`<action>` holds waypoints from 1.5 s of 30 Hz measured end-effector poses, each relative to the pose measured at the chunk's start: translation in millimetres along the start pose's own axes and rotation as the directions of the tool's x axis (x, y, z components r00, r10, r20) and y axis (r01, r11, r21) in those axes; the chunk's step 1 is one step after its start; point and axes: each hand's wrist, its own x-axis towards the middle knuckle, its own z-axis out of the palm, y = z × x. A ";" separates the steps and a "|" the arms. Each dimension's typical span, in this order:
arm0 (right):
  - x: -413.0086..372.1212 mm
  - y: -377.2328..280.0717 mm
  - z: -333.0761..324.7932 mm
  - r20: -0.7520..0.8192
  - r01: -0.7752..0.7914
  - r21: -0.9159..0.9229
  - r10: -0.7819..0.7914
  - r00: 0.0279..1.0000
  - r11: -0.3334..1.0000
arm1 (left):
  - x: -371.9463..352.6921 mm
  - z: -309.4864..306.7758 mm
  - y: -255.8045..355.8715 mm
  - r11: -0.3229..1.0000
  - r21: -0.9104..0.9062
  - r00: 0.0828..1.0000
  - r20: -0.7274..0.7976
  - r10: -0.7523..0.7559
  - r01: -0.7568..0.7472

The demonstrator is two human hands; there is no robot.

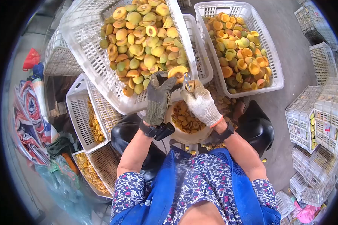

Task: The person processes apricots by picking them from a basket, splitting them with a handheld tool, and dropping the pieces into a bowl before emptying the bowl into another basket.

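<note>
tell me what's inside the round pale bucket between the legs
The round pale bucket holds orange-brown pieces, apparently fruit pits. Lower layers and the bottom are covered; the white-gloved right hand hides part too.

At the near right corner of the large fruit crate [184,35], the left hand [157,99] holds a halved fruit [177,72] and the right hand [201,102] a small tool [187,79].

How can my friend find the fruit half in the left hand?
Find the biggest white crate, heaped with fruit halves. Near its lower right corner is the dark-gloved left hand, holding one half, cut face showing. Unlike its neighbours, it's in someone's fingers, beside the white-gloved right hand's metal tool.
</note>
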 end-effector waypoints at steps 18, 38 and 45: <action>-5.9 -5.2 17.2 0.015 -0.027 0.020 0.026 1.000 0.999 | -0.5 -3.5 -42.7 0.998 0.002 0.996 0.068 0.061 -0.061; 21.5 -4.1 -42.8 0.917 -0.895 0.400 -0.077 0.392 0.197 | 11.6 -25.9 -21.1 0.956 0.223 0.830 0.557 0.034 -0.189; -40.4 0.5 -1.1 0.757 -0.152 0.349 -0.183 0.627 0.925 | 8.7 -46.6 -8.2 0.963 -0.209 0.976 -0.104 -0.193 0.168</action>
